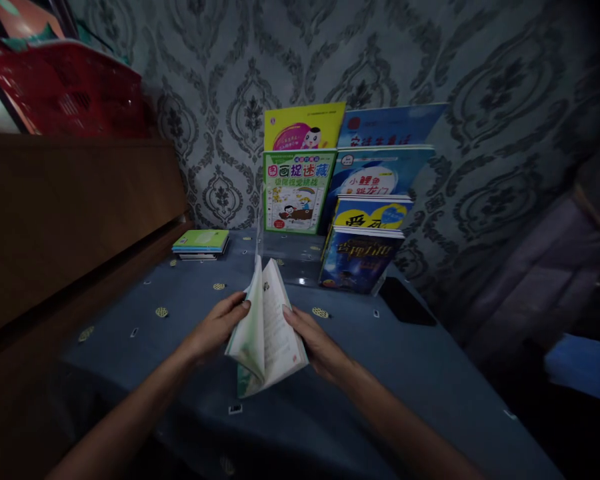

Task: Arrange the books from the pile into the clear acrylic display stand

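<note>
An opened paperback book (pixel 277 333) is held above the front middle of the table, tilted, with its pages parted. My left hand (pixel 219 327) pinches the left-hand pages and cover, thumb on top. On the other side, my right hand (pixel 317 340) grips the right edge, its thumb lying on the printed page and its fingers hidden behind. Beyond the book, a clear stand (pixel 300 270) holds several upright books, among them a green-bordered picture book (pixel 295 193) and a dark blue book (pixel 361 260) at the front right.
A small stack of books (pixel 201 244) with a green one on top lies at the table's back left. A flat black object (pixel 406 303) rests near the right edge. The blue cloth (pixel 180 393) covers the table. A red basket (pixel 70 87) sits on a wooden cabinet (pixel 80 227).
</note>
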